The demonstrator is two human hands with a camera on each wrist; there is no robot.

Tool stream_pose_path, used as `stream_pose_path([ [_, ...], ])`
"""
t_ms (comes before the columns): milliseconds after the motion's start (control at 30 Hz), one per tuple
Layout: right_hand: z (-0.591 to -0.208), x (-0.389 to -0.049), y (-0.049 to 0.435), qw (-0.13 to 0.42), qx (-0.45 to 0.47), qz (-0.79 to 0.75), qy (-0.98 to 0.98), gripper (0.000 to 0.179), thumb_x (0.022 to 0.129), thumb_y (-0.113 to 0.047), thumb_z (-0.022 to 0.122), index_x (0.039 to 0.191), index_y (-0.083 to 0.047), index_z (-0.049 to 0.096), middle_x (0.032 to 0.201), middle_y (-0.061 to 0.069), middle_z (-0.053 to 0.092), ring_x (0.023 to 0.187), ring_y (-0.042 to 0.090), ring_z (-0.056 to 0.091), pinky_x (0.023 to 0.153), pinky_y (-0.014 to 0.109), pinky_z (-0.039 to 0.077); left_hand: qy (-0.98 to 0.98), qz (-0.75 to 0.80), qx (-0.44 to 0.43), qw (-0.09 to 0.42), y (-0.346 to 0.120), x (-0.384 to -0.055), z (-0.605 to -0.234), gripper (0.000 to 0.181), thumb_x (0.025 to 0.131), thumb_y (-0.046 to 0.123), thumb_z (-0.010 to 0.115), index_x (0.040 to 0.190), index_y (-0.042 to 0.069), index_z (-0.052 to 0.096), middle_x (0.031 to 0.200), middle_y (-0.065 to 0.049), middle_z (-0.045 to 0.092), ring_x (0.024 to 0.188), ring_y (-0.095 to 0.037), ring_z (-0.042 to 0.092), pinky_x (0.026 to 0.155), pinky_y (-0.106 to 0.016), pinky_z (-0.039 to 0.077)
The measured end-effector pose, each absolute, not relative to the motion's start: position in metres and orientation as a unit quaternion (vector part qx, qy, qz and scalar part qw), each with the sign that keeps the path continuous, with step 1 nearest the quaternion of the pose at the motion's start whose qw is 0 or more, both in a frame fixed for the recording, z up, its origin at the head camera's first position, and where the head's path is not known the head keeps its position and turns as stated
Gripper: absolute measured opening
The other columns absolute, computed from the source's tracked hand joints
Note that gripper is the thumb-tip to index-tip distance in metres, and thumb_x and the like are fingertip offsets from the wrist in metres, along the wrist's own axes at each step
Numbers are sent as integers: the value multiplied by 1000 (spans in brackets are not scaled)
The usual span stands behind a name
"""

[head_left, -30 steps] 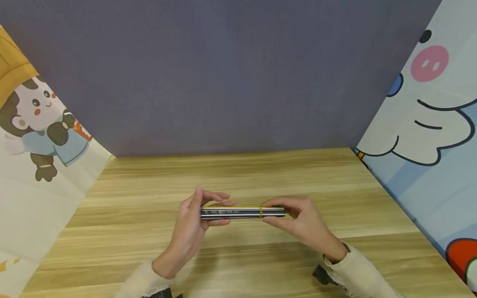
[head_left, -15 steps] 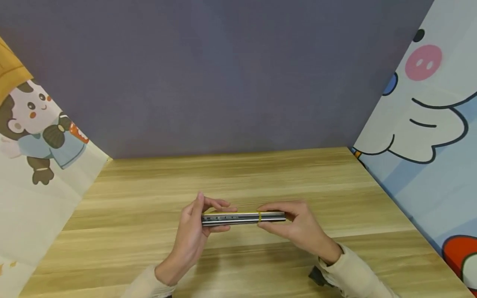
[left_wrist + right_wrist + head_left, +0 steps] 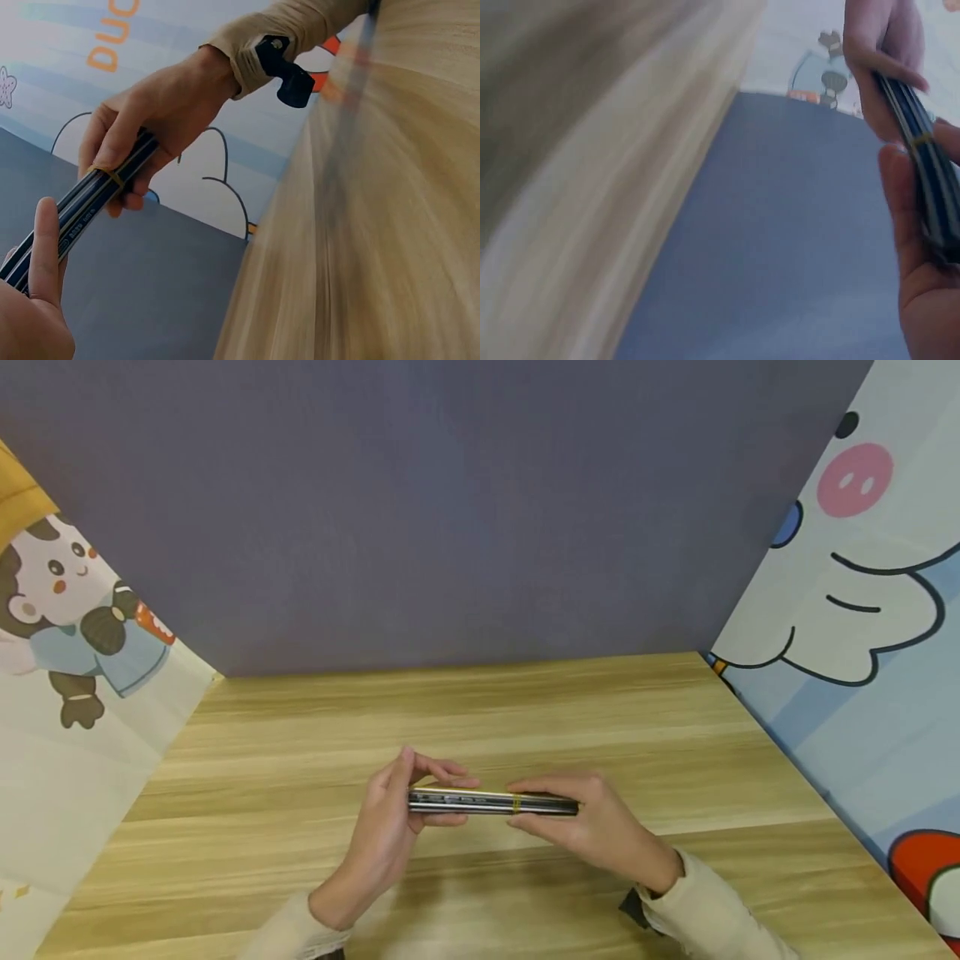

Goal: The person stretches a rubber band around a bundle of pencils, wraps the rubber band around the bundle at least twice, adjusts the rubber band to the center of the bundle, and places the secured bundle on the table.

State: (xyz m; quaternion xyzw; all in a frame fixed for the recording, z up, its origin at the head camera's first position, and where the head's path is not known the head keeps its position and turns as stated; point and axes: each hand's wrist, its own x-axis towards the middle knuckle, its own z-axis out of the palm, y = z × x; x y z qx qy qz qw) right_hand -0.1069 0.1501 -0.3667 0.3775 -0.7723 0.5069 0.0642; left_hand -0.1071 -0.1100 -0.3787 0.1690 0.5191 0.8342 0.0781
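A bundle of dark, light-striped pencils is held level above the table, with a thin yellow rubber band around it towards the right end. My left hand grips the left end, its thumb pointing up across that end. Thumb and fingers of my right hand pinch the bundle from both sides at the band. The left wrist view shows small print on the pencils and the right thumb by the band. In the right wrist view both hands hold the bundle; its left end is partly hidden by fingers.
Below the hands lies a wood-grain table. A grey panel rises at its back edge, and cartoon-printed walls stand at the left and right. A black wrist mount sits under the right sleeve.
My right hand has shifted a little left along the bundle, and the rubber band has slid the same way. The band now looks wider. My left hand keeps its grip.
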Motion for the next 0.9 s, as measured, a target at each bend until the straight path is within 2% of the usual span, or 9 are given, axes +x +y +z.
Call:
stream_pose_path([
  [167,-366,-111,152,118,395,442,-797,28,85,-12,80,113,-15,74,104,-1,74,84,7,70,68,20,58,513,842,148,76,-109,-109,-381,53,110,37,29,94,1,63,114,-18,64,105,-36,69,73,-39,62],
  [367,-372,-108,141,81,412,439,-794,24,89,-17,77,112,-13,73,100,0,75,78,1,68,61,16,56,505,840,167,113,-101,-105,-388,53,111,33,25,94,0,63,116,-19,62,106,-36,68,77,-41,61],
  [533,-367,-107,145,54,386,444,-806,29,89,-23,76,117,-19,72,105,-4,74,82,3,68,64,20,58,499,843,164,113,-105,-106,-384,52,111,35,25,97,1,62,119,-18,63,109,-37,67,77,-40,61],
  [667,-362,-109,151,75,388,436,-808,29,88,-19,77,117,-17,73,104,-3,74,78,3,67,62,20,57,497,848,157,97,-107,-106,-382,51,111,36,27,97,1,63,118,-18,65,108,-36,68,75,-38,62],
  [767,-366,-109,149,88,404,429,-803,28,87,-15,78,114,-12,74,101,1,75,77,3,67,60,17,55,500,845,162,102,-103,-104,-385,52,111,35,27,97,1,63,118,-18,65,108,-35,68,77,-40,61],
  [900,-370,-106,143,73,411,415,-808,30,87,-18,78,115,-7,74,101,4,75,79,4,68,61,14,55,504,841,161,115,-97,-101,-391,52,111,34,27,96,-1,62,117,-20,64,108,-36,67,78,-42,61],
])
